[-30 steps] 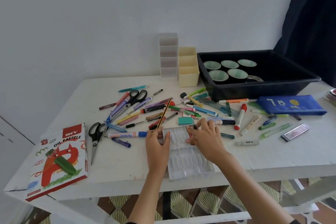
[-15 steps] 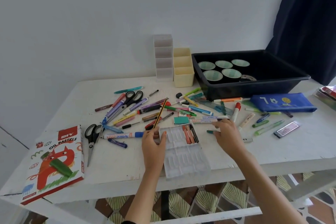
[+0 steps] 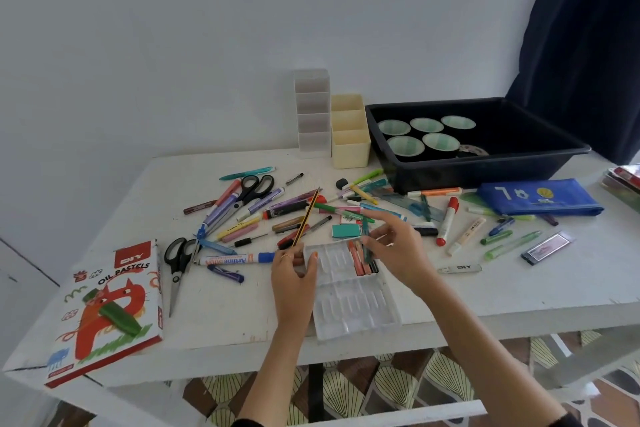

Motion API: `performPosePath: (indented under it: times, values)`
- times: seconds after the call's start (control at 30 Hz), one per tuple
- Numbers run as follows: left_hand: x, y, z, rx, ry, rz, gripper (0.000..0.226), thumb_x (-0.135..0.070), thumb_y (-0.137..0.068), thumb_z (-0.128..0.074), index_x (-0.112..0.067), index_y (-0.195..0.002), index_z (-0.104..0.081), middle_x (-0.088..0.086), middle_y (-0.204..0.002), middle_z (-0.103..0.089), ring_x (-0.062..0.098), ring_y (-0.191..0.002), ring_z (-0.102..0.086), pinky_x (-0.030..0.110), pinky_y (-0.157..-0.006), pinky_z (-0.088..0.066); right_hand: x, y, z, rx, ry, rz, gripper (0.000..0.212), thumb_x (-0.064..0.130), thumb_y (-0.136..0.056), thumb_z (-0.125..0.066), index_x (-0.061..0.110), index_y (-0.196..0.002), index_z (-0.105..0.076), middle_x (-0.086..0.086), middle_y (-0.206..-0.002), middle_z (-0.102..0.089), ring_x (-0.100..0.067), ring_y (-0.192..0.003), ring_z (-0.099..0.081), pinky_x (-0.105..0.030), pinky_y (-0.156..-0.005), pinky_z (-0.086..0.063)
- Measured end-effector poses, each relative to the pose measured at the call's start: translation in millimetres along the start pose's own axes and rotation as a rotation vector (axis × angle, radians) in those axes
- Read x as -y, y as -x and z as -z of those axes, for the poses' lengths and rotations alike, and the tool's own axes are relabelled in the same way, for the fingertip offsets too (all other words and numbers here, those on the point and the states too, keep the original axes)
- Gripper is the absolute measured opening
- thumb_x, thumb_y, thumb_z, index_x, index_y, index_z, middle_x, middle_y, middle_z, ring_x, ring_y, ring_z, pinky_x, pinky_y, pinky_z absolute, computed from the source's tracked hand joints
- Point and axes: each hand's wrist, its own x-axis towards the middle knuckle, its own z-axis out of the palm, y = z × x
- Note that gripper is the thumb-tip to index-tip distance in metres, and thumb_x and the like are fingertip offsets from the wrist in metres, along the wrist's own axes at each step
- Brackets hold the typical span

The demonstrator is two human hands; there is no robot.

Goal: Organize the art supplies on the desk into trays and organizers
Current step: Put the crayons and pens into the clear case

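Observation:
A clear plastic pastel tray [image 3: 353, 308] lies open at the desk's front edge. A few orange, pink and dark pastels [image 3: 358, 258] sit in its upper right slots. My left hand [image 3: 292, 274] grips a yellow-and-black pencil [image 3: 306, 217] that points up and away, and its thumb rests on the tray's left rim. Just above the pastels, my right hand [image 3: 398, 246] pinches a thin teal stick [image 3: 366, 239] between thumb and fingers. Behind the tray, several loose pens and markers [image 3: 277, 208] lie scattered.
An oil pastels box [image 3: 107, 308] lies front left, with scissors [image 3: 178, 263] beside it. At the back stand a clear organizer [image 3: 311, 111], a yellow organizer [image 3: 349, 139] and a black bin [image 3: 485, 170] holding cups. A blue pouch [image 3: 536, 201] and a red marker [image 3: 446, 225] lie right.
My right hand left the tray, reached right among the pens, and is back over the tray pinching a teal stick. The left hand stayed on the tray's edge with the pencil.

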Motion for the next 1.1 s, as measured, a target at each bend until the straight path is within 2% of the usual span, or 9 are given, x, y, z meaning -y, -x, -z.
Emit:
performPosePath:
  times: [0.07,0.2,0.27,0.33,0.43,0.6,0.8,1.0,1.1]
  values:
    - [-0.3,0.4,0.4,-0.004,-0.003,0.006,0.031,-0.022,-0.087,-0.064,-0.012,-0.116,-0.059,0.000,-0.107,-0.054,0.015,-0.093,-0.058,0.034,-0.085,-0.053,1.7,-1.1,-8.6,0.003,-0.023,0.007,0.044,0.016,-0.083,-0.069,0.026,-0.124,-0.056,0.002,-0.084,-0.068,-0.014,-0.074,-0.067,-0.026,-0.067,-0.058]
    - [-2.3,1.5,1.6,-0.006,0.002,0.000,0.032,-0.020,-0.087,-0.064,-0.011,-0.117,-0.059,0.000,-0.109,-0.054,0.011,-0.092,-0.056,0.023,-0.083,-0.050,-3.3,0.0,-22.4,0.032,-0.009,0.033,0.042,0.014,-0.079,-0.072,0.022,-0.118,-0.060,0.003,-0.077,-0.064,-0.008,-0.068,-0.060,-0.013,-0.060,-0.049]
    - [-3.2,1.7,1.7,-0.006,-0.001,0.001,0.032,-0.021,-0.087,-0.064,-0.011,-0.117,-0.059,0.000,-0.109,-0.054,0.011,-0.093,-0.056,0.023,-0.084,-0.050,-8.3,1.3,-27.4,0.055,0.035,0.030,0.043,0.016,-0.078,-0.073,0.022,-0.119,-0.060,0.003,-0.080,-0.062,-0.010,-0.072,-0.058,-0.014,-0.063,-0.049]
    - [-3.1,1.7,1.5,-0.004,-0.006,-0.001,0.032,-0.021,-0.087,-0.064,-0.011,-0.117,-0.059,0.000,-0.109,-0.054,0.013,-0.095,-0.057,0.028,-0.087,-0.051,-15.4,2.2,-30.9,0.060,0.153,0.046,0.048,0.022,-0.078,-0.073,0.026,-0.124,-0.057,0.002,-0.093,-0.059,-0.017,-0.088,-0.057,-0.022,-0.077,-0.051]
    - [-3.4,2.4,0.9,0.003,-0.008,-0.002,0.031,-0.022,-0.087,-0.063,-0.013,-0.116,-0.060,0.001,-0.111,-0.053,0.017,-0.098,-0.058,0.035,-0.090,-0.051,-23.1,2.3,-30.9,0.068,0.335,0.089,0.053,0.036,-0.080,-0.069,0.033,-0.130,-0.051,0.003,-0.111,-0.044,-0.017,-0.108,-0.037,-0.028,-0.096,-0.038]
    - [-3.9,2.9,0.6,0.002,-0.024,-0.002,0.031,-0.022,-0.088,-0.061,-0.013,-0.119,-0.059,0.001,-0.114,-0.052,0.015,-0.101,-0.056,0.032,-0.092,-0.050,-25.2,1.7,-28.4,0.111,0.684,0.170,0.053,0.054,-0.088,-0.048,0.040,-0.139,-0.038,0.003,-0.128,-0.037,-0.020,-0.115,-0.028,-0.032,-0.100,-0.030]
    - [-4.9,3.0,0.8,-0.005,-0.015,0.001,0.032,-0.022,-0.088,-0.062,-0.013,-0.119,-0.059,-0.001,-0.112,-0.052,0.011,-0.101,-0.055,0.021,-0.088,-0.046,-24.1,0.6,-31.6,0.144,0.989,0.267,0.047,0.049,-0.096,-0.036,0.038,-0.141,-0.033,-0.004,-0.140,-0.031,-0.028,-0.127,-0.025,-0.041,-0.102,-0.027]
    - [-2.6,-0.9,1.1,-0.016,0.023,0.018,0.029,-0.021,-0.087,-0.064,-0.012,-0.114,-0.061,-0.003,-0.103,-0.054,0.008,-0.087,-0.057,0.018,-0.076,-0.049,-4.0,-9.4,-34.1,0.154,0.984,0.235,0.040,0.050,-0.089,-0.051,0.031,-0.123,-0.058,-0.002,-0.130,-0.042,-0.024,-0.120,-0.033,-0.040,-0.099,-0.031]
    - [-0.1,-3.8,1.5,-0.025,0.100,0.060,0.026,-0.018,-0.087,-0.064,-0.012,-0.112,-0.061,0.000,-0.099,-0.057,0.010,-0.081,-0.059,0.023,-0.071,-0.054,6.8,-19.0,-38.6,0.103,0.733,0.318,0.022,0.041,-0.090,-0.054,0.028,-0.106,-0.062,0.005,-0.116,-0.048,-0.016,-0.115,-0.039,-0.033,-0.096,-0.032]
